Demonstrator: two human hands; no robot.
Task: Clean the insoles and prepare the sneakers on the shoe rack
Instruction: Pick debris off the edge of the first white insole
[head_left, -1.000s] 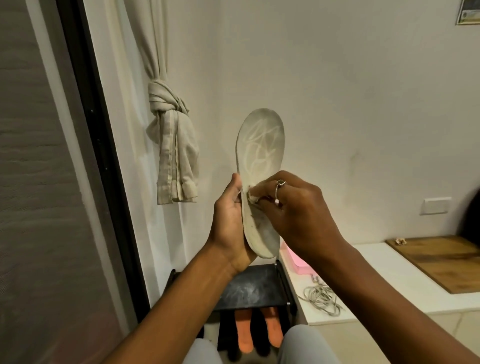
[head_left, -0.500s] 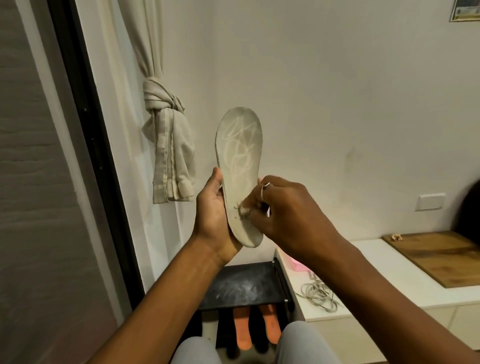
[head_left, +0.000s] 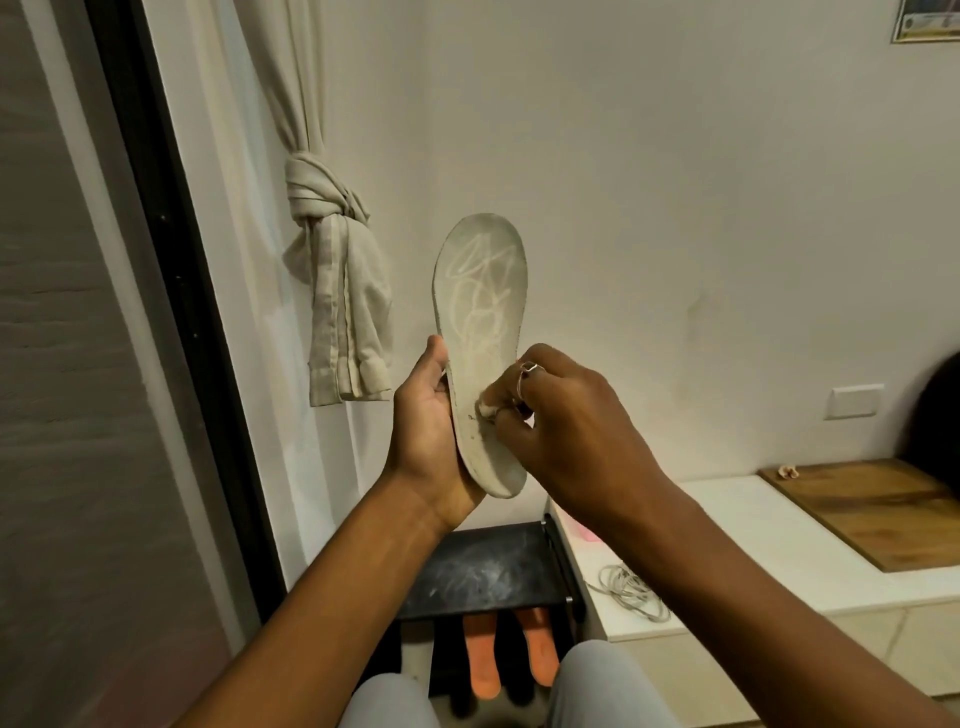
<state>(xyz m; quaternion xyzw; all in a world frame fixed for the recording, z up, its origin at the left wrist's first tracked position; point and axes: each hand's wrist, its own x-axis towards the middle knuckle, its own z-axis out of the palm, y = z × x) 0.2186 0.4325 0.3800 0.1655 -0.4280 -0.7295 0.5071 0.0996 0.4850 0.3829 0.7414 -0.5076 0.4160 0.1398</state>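
insole (head_left: 483, 291) shifted left, left hand (head_left: 421, 431) holding it, right hand (head_left: 566, 431) pinching wad (head_left: 487, 410)

Dim warm indoor light, wide-angle bowing at edges

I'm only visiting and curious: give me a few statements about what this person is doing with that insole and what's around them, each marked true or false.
1. The left hand holds the grey insole upright. True.
2. The right hand is empty. False: it pinches a small white wad against the insole.
3. Two orange insoles show below the top shelf of the black shoe rack. True.
4. The curtain hangs loose. False: it is tied in a knot.
5. The coiled cable lies on the wooden board. False: it lies on the white ledge, apart from the board.
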